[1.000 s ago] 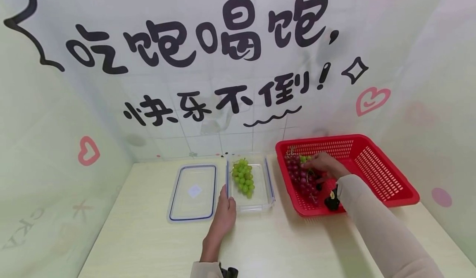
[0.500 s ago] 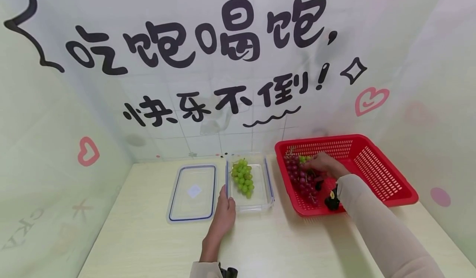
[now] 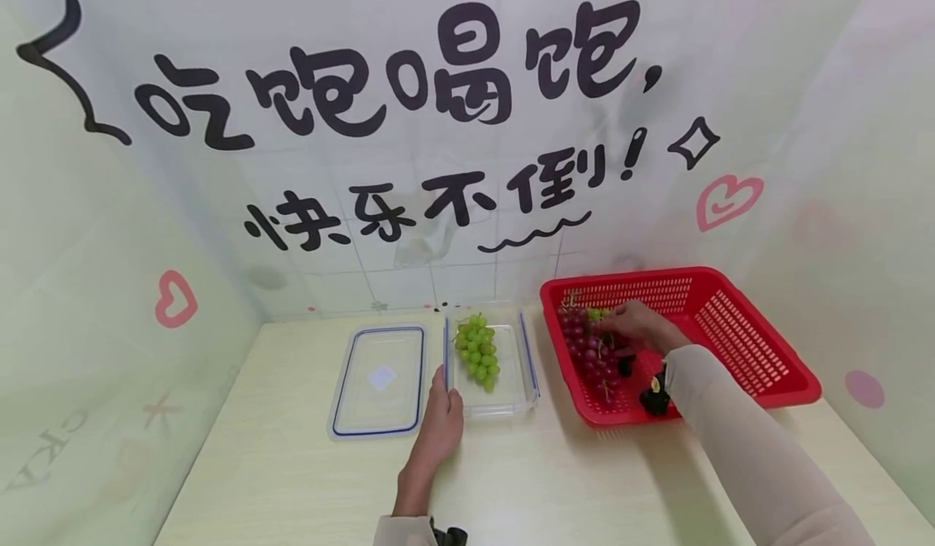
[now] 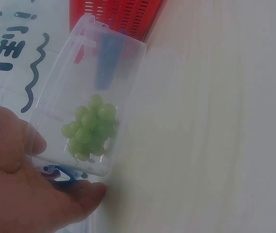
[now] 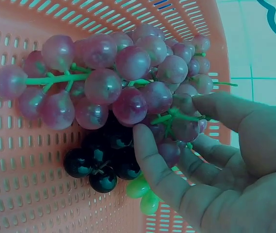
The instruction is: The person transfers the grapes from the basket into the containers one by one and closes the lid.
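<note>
From the head view, I'm seeing a person's left hand [image 3: 441,423] holding the left side of a clear box [image 3: 504,408] on the pale table [image 3: 314,481], while one bunch of green grapes [image 3: 478,355] is lying inside, toward the left wall. A blue-edged lid [image 3: 380,408] is lying flat on the table, just left of the box. To the right, a red basket [image 3: 748,339] is standing near the box, and the right hand [image 3: 648,325] is bending down into it over the red grapes [image 3: 588,351] along its left wall. Black writing [image 3: 314,92] is running across the wall behind. In the left wrist view, the thumb and fingers are pinching the box's edge, with a blue clip [image 4: 62,172] showing between them. In the right wrist view, the right hand's fingers are curling round the stem end of the red grapes and pinching it; how firmly, I cannot tell. The bunch is resting against the basket's perforated side, dark grapes [image 5: 101,165] are sitting just beside it, and a few green berries [image 5: 149,201] are peeking out near the fingers.
</note>
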A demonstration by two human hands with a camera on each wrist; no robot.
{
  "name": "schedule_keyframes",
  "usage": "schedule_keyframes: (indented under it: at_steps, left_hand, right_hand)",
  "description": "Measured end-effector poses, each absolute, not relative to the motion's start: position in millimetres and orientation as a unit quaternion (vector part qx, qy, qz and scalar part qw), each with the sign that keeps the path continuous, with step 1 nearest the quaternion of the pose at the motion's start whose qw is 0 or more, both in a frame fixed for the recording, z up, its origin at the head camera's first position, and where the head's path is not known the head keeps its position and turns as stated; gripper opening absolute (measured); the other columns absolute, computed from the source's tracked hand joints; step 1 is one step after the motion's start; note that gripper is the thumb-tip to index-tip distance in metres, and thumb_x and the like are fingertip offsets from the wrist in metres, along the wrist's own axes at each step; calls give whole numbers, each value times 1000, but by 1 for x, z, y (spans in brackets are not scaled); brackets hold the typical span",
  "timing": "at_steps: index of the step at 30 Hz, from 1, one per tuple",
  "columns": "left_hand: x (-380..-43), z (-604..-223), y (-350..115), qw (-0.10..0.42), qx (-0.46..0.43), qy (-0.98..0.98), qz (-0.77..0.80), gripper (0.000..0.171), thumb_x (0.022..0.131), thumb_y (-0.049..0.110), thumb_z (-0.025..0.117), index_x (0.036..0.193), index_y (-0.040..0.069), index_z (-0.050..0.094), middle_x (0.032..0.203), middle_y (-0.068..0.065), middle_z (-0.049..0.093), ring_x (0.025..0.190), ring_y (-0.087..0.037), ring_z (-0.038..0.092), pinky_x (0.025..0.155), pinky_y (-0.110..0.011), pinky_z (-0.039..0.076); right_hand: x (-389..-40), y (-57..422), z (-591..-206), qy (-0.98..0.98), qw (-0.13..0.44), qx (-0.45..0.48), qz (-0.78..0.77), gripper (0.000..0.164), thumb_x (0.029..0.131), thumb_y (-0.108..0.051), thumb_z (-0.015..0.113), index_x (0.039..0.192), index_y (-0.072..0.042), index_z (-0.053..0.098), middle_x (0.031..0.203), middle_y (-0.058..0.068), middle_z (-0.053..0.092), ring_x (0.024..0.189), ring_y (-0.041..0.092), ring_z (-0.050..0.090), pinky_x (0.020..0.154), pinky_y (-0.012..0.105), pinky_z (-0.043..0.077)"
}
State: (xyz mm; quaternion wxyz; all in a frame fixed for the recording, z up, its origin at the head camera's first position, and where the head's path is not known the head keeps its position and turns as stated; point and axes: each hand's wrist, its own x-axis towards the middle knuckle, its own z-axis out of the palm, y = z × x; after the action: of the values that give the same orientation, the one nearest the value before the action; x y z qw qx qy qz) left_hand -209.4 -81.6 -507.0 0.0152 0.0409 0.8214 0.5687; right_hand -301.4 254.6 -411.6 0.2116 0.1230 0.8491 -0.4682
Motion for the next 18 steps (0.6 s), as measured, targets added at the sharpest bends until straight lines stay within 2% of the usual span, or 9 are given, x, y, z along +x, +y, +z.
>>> schedule_keyframes:
  at_steps: [3,6,10,14,18]
  left_hand:
    - [-210,-507,-82,20,40,820,570,56,104,8,27,153,-13,8,155,-39,15,145,-52,16,115,-66,17]
    - [-211,-509,-81,29,34,818,573,56,105,7,26,154,-11,7,157,-37,14,147,-48,14,118,-63,16]
    - [-212,-510,-81,36,33,820,570,55,105,5,26,154,-10,7,157,-36,14,147,-47,13,118,-62,16]
    - [-212,-510,-81,39,33,820,571,55,105,5,27,154,-10,6,157,-36,14,147,-47,14,118,-62,16]
    - [-211,-509,-81,40,32,818,573,56,105,6,27,154,-10,6,158,-36,14,147,-47,14,118,-62,17]
  right_hand:
    - [-301,255,-412,853,207,118,-464,24,100,-18,58,107,2,68,101,13,64,89,24,60,82,43,60]
    - [-301,256,-411,855,199,112,-467,20,102,-13,52,100,3,64,91,9,56,85,22,54,82,44,60]
    - [-300,256,-411,860,187,91,-466,19,103,-10,49,103,5,60,87,7,49,82,20,51,83,46,60]
    - [-300,258,-411,869,168,74,-460,24,104,-12,47,111,7,61,94,12,52,85,23,52,85,49,59]
    - [-301,260,-408,868,158,68,-466,29,106,-14,44,119,7,59,107,16,53,99,28,52,89,52,56]
